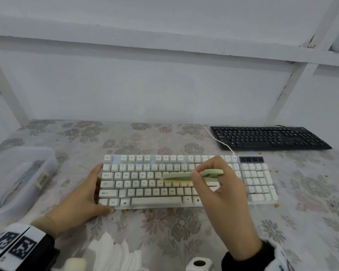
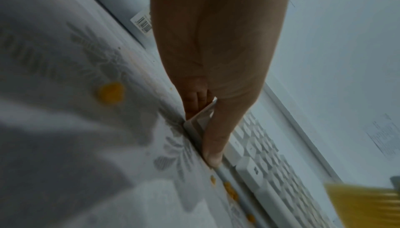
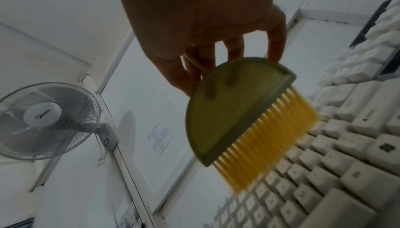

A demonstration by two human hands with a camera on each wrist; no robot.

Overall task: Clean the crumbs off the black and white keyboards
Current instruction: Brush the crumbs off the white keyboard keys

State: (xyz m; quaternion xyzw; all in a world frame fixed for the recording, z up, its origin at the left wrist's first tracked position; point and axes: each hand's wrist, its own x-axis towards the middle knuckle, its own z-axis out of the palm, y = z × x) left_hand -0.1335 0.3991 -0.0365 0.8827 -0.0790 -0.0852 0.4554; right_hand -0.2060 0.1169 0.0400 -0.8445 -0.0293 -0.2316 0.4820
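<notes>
The white keyboard (image 1: 145, 180) lies mid-table on the flowered cloth. My left hand (image 1: 100, 188) grips its left end, with the thumb (image 2: 213, 147) along the front edge and the fingers curled at the side edge. My right hand (image 1: 199, 174) pinches a green brush (image 1: 192, 175) with yellow bristles (image 3: 270, 137) over the middle key rows; the bristles are motion-blurred. The black keyboard (image 1: 268, 137) sits at the back right, away from both hands. Orange crumbs (image 1: 145, 210) lie on the cloth along the white keyboard's front edge, and more crumbs (image 2: 111, 93) show in the left wrist view.
A clear plastic box (image 1: 18, 177) stands at the left. White tissue (image 1: 114, 253) and a small white object (image 1: 199, 264) lie at the near edge. A white cable (image 1: 219, 139) runs past the black keyboard. A wall closes the back, and a fan (image 3: 47, 120) stands off to the side.
</notes>
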